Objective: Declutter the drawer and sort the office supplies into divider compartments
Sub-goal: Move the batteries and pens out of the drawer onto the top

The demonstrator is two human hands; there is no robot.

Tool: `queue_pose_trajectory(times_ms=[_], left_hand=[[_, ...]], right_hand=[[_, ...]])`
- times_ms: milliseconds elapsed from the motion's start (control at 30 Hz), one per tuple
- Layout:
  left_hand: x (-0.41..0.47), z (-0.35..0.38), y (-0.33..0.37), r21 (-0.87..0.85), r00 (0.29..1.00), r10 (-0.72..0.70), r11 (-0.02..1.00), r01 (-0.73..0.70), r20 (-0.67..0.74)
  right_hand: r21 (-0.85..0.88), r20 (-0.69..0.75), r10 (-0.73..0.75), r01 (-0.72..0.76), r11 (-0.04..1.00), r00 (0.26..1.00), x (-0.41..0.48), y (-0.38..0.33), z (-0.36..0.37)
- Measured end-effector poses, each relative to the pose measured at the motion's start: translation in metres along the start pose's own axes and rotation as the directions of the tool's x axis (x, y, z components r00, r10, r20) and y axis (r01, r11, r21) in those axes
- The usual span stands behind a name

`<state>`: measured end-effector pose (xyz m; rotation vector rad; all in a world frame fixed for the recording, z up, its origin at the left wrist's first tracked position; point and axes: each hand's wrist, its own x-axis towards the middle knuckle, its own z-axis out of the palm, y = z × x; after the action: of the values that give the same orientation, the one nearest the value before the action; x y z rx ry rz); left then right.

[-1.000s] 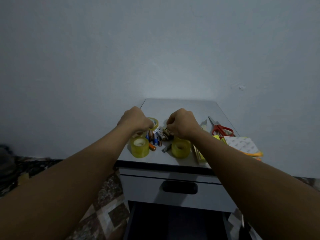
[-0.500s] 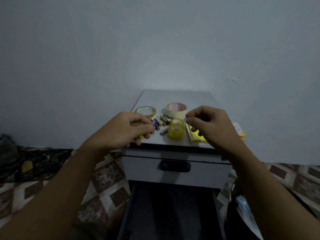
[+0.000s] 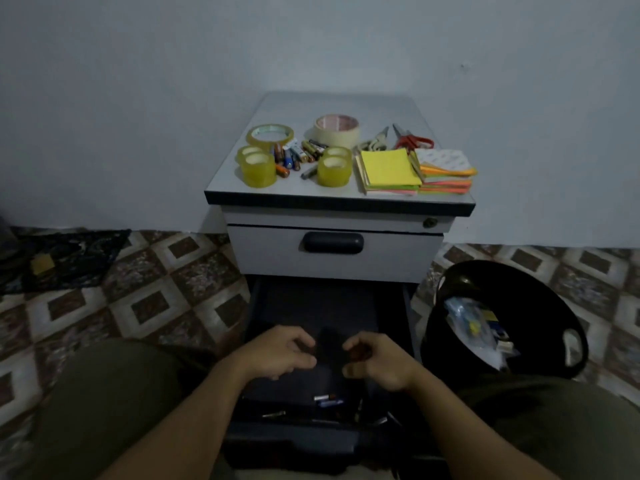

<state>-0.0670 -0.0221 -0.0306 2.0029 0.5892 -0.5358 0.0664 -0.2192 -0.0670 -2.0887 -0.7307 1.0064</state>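
1. Your cabinet top (image 3: 346, 105) is pale grey with a dark front edge.
2. At its left you have a flat clear tape ring (image 3: 269, 134), with two yellowish rolls (image 3: 258, 169) in front of it.
3. Loose batteries (image 3: 294, 155) lie heaped between those rolls and a second yellowish pair (image 3: 334, 170). A masking tape roll (image 3: 336, 129) sits behind.
4. To your right, a yellow sticky-note pad (image 3: 389, 168) touches a fanned pile of coloured paper (image 3: 446, 178).
5. Behind these lie a pale-handled tool (image 3: 374, 142) and red-handled scissors (image 3: 414, 140), side by side.
6. The tiled floor (image 3: 156, 296) carries the cabinet, with a black bin (image 3: 519, 282) just beside it on the right.
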Motion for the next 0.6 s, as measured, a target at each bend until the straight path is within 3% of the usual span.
queue_pose_trajectory(times_ms=[100,300,433,600], left_hand=[[0.016,0.023,-0.027,0.028,0.995,-0.047,0.999,0.045,0.084],[0.038,0.05,-0.053,0.192,0.988,-0.106,0.978,0.083,0.111],[0.046,0.05,-0.065,0.235,0.987,-0.137,0.965,0.113,0.088],[0.05,0.054,-0.069,0.303,0.996,-0.085,0.949,0.088,-0.022]], right_hand=[[-0.094,0.117,0.104,-0.093,0.991,0.988,0.001,0.02,0.02],[-0.265,0.086,0.112,-0.086,0.961,0.99,0.012,0.035,0.039],[-0.447,0.079,0.108,-0.062,0.893,0.991,0.018,0.04,0.045],[-0.426,0.059,0.08,-0.047,0.904,0.995,0.025,0.046,0.049]])
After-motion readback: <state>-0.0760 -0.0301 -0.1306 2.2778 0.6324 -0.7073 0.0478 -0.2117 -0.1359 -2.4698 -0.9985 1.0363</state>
